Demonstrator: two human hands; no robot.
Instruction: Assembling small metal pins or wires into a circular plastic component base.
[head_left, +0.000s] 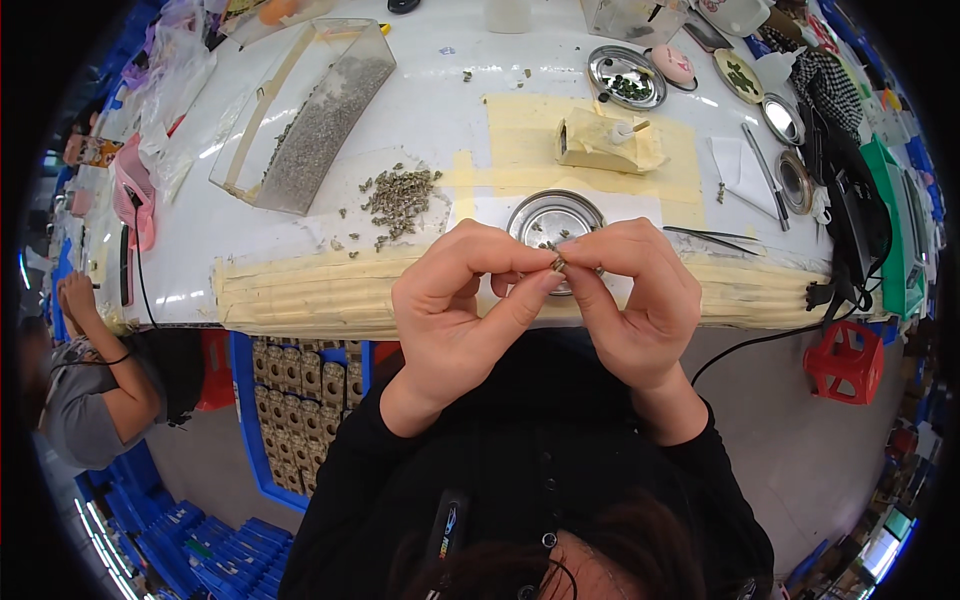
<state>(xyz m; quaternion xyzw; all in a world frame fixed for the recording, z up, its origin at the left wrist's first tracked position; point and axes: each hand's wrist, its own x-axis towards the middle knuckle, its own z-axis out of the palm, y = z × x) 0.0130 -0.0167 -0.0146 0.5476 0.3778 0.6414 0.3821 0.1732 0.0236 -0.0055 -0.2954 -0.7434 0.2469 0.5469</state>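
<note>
Both hands meet in front of me at the table's near edge. My left hand (462, 290) and my right hand (640, 285) pinch a tiny metal part (558, 262) between thumbs and forefingers; its exact kind is too small to make out. Just behind the fingertips sits a round steel dish (535, 205) with a few small pieces in it, partly hidden by my hands. Left of the dish lies a loose pile of small grey-brown metal parts (400, 200). A clear bin (355, 100) farther left holds many small grey pieces and lies tilted.
A taped block (600, 140) stands behind the dish. Black tweezers (712, 238) lie to the right, near a steel plate of dark green bits (628, 78). A blue tray of metal housings (295, 400) sits below the table at left. Another person (100, 390) sits at far left; a red stool (845, 362) is at right.
</note>
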